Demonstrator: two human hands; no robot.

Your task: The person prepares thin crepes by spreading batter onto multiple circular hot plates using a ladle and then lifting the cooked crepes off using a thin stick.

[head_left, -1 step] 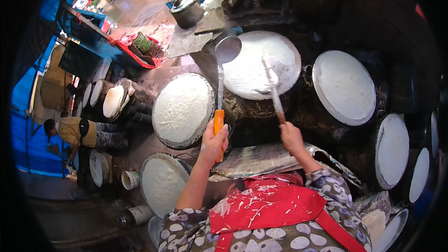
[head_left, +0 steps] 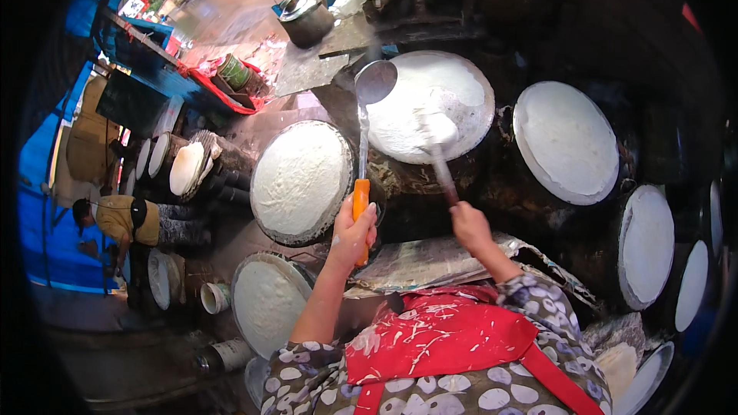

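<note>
My left hand (head_left: 355, 232) grips the orange handle of a long metal ladle (head_left: 364, 131). The ladle's round bowl hangs over the left edge of the far middle round griddle (head_left: 478, 118). Thick white batter (head_left: 407, 111) covers much of that griddle, with a thinner greyish patch at its right. Closed round a dark handle, my right hand (head_left: 471, 227) holds a spatula-like spreader (head_left: 440, 165). Its head is smeared by motion and lies at the batter near the griddle's close edge.
More round griddles with white sheets stand around me: one at left (head_left: 300, 180), one near left (head_left: 267, 303), others at right (head_left: 566, 142) (head_left: 646, 246). A lidded pot (head_left: 305, 21) stands at the back. A person in a yellow top (head_left: 119, 215) bends at far left.
My right hand has shifted slightly left, and the spreader's head has moved left and nearer across the batter. The left hand and ladle stay about where they were.
</note>
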